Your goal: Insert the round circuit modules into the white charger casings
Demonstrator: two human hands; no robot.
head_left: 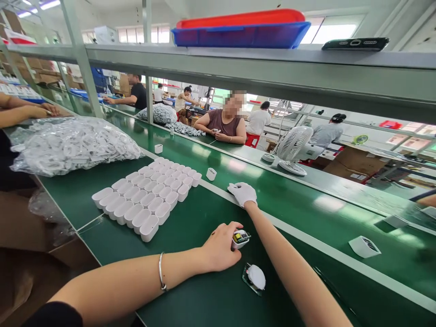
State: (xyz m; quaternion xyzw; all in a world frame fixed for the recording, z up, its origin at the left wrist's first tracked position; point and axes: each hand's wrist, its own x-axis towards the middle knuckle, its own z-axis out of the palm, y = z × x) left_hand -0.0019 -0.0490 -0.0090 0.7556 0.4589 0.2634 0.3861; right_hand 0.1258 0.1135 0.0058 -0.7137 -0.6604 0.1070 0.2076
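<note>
My bare left hand (223,247), with a bangle on the wrist, is closed around a small white oval housing (240,245). A circuit board with a yellow component (237,237) shows in the top of that housing. My right hand (243,194) wears a white glove and reaches over the green belt beside the pale strip. Its fingers point left, partly apart, and I see nothing in them. Left of the glove stands a white housing (211,174), not touching it. Below my left hand lies a circuit board (251,281) with a round white piece (256,277) on it.
Rows of white oval housings (148,195) stand left, near a clear bag of white parts (78,145). Another housing (364,246) sits on the belt at right. A shelf (238,66) crosses above, holding stacked trays (238,36). A fan (294,143) and co-workers are across.
</note>
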